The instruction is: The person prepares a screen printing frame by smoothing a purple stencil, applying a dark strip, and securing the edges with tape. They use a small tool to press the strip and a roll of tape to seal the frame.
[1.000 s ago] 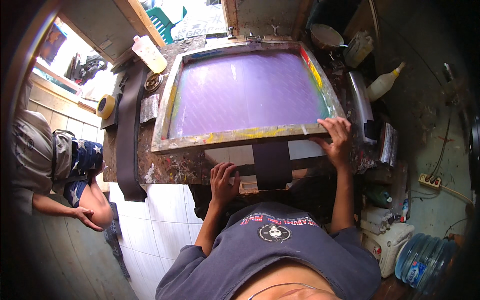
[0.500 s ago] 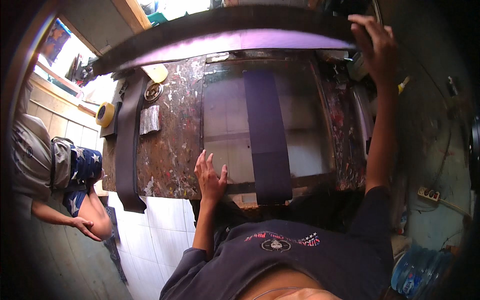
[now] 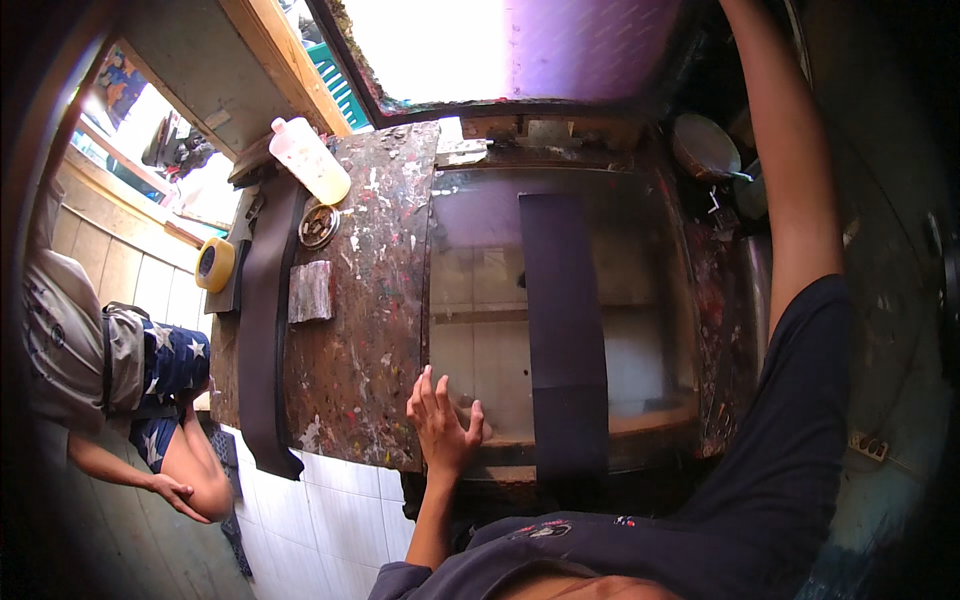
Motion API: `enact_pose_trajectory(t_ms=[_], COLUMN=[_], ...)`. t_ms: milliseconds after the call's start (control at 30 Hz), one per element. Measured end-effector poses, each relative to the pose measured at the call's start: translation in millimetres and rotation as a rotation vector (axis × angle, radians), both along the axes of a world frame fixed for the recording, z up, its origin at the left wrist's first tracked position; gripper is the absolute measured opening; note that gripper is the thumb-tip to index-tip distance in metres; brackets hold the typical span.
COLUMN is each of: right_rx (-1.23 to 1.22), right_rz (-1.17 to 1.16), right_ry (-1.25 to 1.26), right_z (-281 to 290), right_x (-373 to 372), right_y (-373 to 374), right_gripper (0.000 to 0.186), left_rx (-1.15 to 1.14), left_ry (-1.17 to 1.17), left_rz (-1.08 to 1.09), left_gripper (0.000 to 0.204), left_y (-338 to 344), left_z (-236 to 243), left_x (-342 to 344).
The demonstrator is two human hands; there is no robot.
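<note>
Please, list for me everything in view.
Framed mesh screen: 1, purple, top
Spattered wooden table: 1, brown, centre
Flat transparent panel: 1, clear, tabletop
Flat strip: 1, dark, on panel
Long draped strip: 1, dark, table's left
Plastic bottle: 1, pinkish, left
Tape roll: 1, yellow, left
Round tin: 1, metallic, near bottle
Rectangular block: 1, silvery, near tin
Round bowl: 1, greyish, right
Slatted plastic: 1, green, top
Other person: 1, grey shirt, left
Left hand: 1, bare, near panel
Right arm: 1, dark sleeve, right; hand unseen
</note>
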State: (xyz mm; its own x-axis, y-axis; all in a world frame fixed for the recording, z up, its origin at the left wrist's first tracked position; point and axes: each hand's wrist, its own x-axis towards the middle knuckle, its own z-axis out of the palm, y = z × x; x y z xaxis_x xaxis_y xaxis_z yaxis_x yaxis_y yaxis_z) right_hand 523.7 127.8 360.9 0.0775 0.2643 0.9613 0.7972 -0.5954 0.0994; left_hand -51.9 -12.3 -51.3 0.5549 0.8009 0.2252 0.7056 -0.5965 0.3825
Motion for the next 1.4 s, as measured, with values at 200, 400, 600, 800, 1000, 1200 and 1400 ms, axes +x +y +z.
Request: enact_pose_trajectory(t_ms=[200, 400, 600, 800, 1000, 1200, 1400], right_rx=[-0.116, -0.325, -0.237, -0.461, -0.913, -1.076, -1.040], right_rz=[-0.110, -0.055, 0.069, 0.242, -0.031, -0.196, -0.245], right_ry=[0.149, 0.393, 0.089, 0.303, 0.592, 0.951, 0.947], right_z=[3, 15, -8, -188, -282, -307, -324], right_x=[51, 68, 104, 87, 68, 99, 112], right_y=[47, 55, 32, -95, -183, -156, -149], right_gripper=[0.076, 0.076, 0.061, 0.043, 0.085, 0.104, 0.108], left_rx=[-0.020, -0.044, -0.041, -0.071, -0.051, -0.019, -0.038], left_ry=[0.012, 0.018, 0.012, 0.030, 0.028, 0.047, 0.033], left_rz=[-0.005, 0.010, 0.007, 0.038, 0.014, 0.023, 0.015], left_gripper=[0.065, 0.066, 0.065, 0.064, 0.064, 0.064, 0.064], left_y=[1, 1, 0, -3, -2, -2, -1], left_z=[4, 7, 5, 13, 8, 5, 5], left_x=[2, 1, 4, 4, 7, 1, 4])
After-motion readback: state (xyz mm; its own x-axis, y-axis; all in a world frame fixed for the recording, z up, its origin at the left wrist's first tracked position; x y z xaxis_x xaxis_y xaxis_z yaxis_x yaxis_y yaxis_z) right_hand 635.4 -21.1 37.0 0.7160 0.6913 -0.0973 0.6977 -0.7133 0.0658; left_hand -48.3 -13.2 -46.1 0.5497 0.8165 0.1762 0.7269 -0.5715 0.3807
